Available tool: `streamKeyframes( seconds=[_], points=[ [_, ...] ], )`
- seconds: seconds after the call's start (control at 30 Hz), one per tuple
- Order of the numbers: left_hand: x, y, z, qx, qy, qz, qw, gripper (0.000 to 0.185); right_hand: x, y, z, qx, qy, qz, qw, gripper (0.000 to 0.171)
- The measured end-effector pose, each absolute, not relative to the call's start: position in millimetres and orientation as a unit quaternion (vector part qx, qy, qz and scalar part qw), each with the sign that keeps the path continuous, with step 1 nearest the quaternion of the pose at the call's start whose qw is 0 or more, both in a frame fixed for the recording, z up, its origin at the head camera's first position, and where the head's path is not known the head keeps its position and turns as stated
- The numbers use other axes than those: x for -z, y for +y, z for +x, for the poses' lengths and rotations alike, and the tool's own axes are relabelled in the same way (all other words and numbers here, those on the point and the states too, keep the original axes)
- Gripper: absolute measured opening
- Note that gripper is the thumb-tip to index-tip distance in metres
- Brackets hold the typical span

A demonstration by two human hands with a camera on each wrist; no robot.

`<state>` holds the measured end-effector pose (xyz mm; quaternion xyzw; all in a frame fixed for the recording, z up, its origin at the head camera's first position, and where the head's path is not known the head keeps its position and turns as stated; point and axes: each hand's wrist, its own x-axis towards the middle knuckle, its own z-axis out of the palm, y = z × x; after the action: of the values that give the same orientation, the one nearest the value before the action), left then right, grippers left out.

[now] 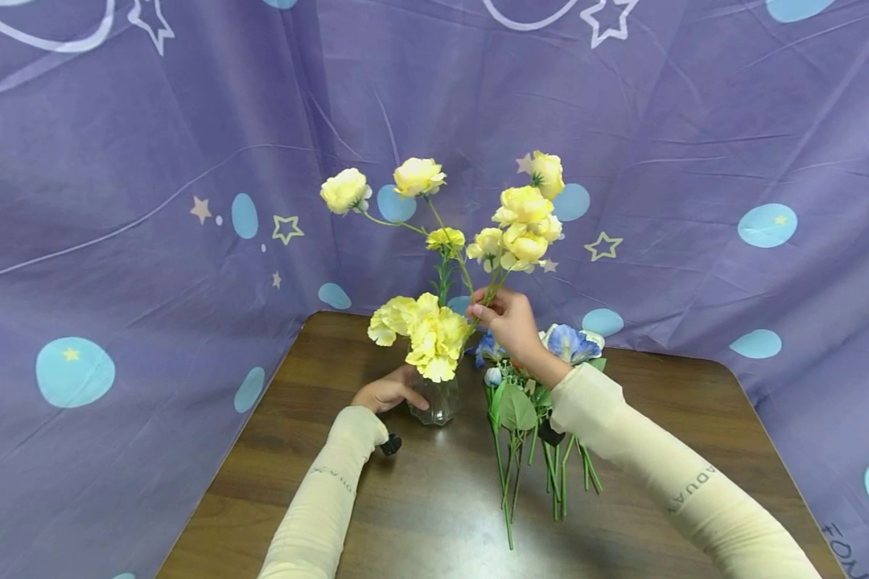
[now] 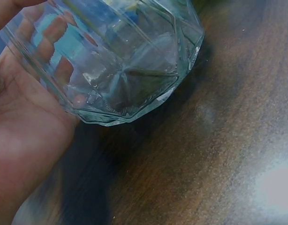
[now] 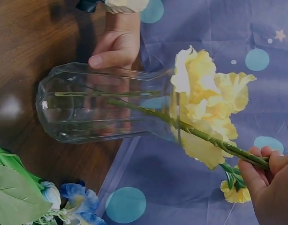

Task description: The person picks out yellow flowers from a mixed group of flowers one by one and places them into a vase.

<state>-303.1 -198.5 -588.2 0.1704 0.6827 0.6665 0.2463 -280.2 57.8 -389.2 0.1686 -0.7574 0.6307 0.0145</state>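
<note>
While the left hand wraps its grip round the base of the glass vase, the right hand pinches the yellow flower spray by its stem above and to the right of the vase mouth. The stem's long axis slants down and leftward from that pinch into the vase, where a yellow carnation already crowds the rim. Right of the vase, a bunch of blue flowers lies on the brown wooden surface, stems toward the person. Purple starred cloth hangs behind the vase.
</note>
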Motion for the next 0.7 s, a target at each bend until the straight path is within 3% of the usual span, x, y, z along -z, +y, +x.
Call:
streamKeyframes(
  seconds=[0.7],
  points=[
    [587.3, -197.1, -302.3, -0.666, 0.681, 0.180, 0.246, 0.089, 405.8, 55.7, -277.8, -0.604, -0.778, 0.175, 0.007, 0.022]
  ],
)
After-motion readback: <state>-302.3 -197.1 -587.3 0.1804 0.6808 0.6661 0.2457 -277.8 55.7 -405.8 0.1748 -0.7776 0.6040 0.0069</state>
